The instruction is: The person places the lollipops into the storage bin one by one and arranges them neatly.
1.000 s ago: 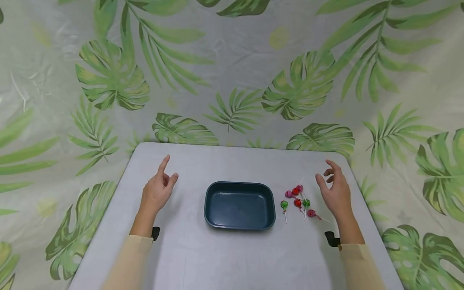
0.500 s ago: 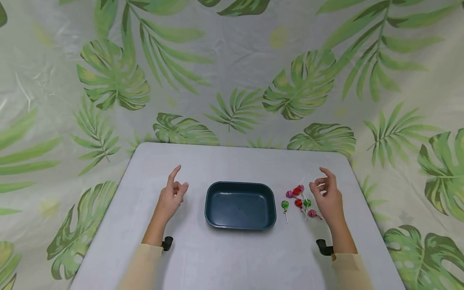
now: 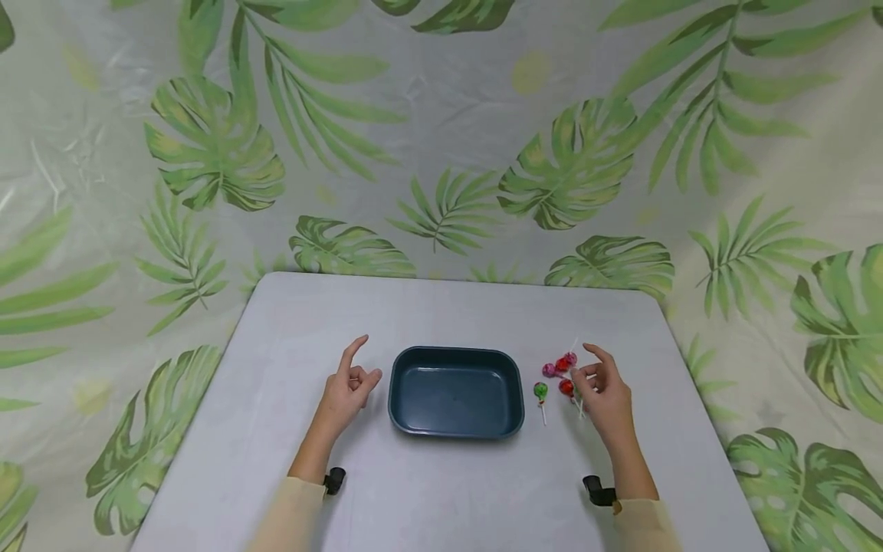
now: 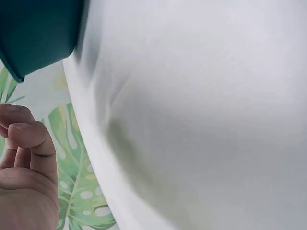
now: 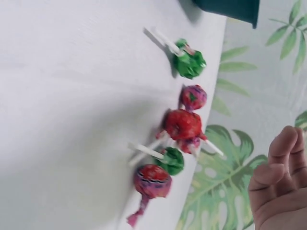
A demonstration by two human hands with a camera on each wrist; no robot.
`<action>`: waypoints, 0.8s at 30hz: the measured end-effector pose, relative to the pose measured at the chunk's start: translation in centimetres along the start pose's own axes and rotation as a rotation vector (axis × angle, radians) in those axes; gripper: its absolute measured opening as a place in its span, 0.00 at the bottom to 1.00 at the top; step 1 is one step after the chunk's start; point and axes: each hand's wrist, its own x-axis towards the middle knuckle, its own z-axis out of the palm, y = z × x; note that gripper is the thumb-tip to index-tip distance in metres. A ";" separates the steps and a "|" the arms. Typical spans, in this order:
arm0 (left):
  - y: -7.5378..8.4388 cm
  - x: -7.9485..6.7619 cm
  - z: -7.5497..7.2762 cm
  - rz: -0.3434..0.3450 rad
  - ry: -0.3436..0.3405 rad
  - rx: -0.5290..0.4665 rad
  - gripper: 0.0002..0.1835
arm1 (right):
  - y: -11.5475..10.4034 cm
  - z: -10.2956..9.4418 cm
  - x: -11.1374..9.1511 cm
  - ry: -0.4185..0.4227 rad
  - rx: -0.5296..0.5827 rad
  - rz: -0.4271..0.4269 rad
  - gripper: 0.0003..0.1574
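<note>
Several wrapped lollipops lie on the white-covered table, right of a dark teal tray (image 3: 455, 399). A green lollipop (image 3: 540, 391) lies apart from the others, closest to the tray. My right hand (image 3: 608, 402), holding nothing, hovers over the right side of the pile with its fingers loosely bent and hides part of it. The right wrist view shows a red lollipop (image 5: 182, 124), another green lollipop (image 5: 172, 162) and a red-purple lollipop (image 5: 152, 181) bunched together. Just left of the tray is my left hand (image 3: 341, 399), index finger raised, nothing in it.
The table (image 3: 441, 491) has a pale cover and rounded far corners. Behind it hangs a leaf-patterned sheet (image 3: 441, 138). A black wrist camera (image 3: 334, 481) sits on the left wrist, and another black wrist camera (image 3: 598, 491) on the right.
Both hands have moved inward and nearer the body: the left toward the tray, the right over the lollipops. The right thumb and index finger have drawn closer together. Tray and visible lollipops have stayed put.
</note>
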 end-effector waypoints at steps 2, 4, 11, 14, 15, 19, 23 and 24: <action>-0.4 -0.2 0.3 -0.010 -0.019 -0.018 0.36 | 0.3 0.4 -0.3 -0.015 0.021 0.017 0.34; -0.7 -0.4 0.7 -0.019 -0.041 -0.043 0.36 | 0.6 0.8 -0.5 -0.030 0.047 0.030 0.33; -1.2 -0.7 1.6 -0.079 -0.118 -0.134 0.38 | 1.4 2.1 -0.8 -0.071 0.101 0.110 0.32; -1.1 -0.7 1.8 -0.100 -0.148 -0.154 0.39 | 1.6 2.5 -0.9 -0.097 0.124 0.154 0.32; -1.2 -0.7 1.9 -0.108 -0.159 -0.158 0.39 | 1.7 2.7 -1.0 -0.104 0.133 0.164 0.31; -1.4 -0.7 2.0 -0.151 -0.196 -0.183 0.39 | 2.1 3.4 -1.1 -0.128 0.162 0.185 0.30; -1.8 -0.7 2.2 -0.188 -0.229 -0.208 0.39 | 2.6 4.1 -1.1 -0.142 0.174 0.216 0.29; -1.9 -0.7 2.2 -0.193 -0.239 -0.216 0.39 | 2.7 4.2 -1.0 -0.146 0.178 0.225 0.29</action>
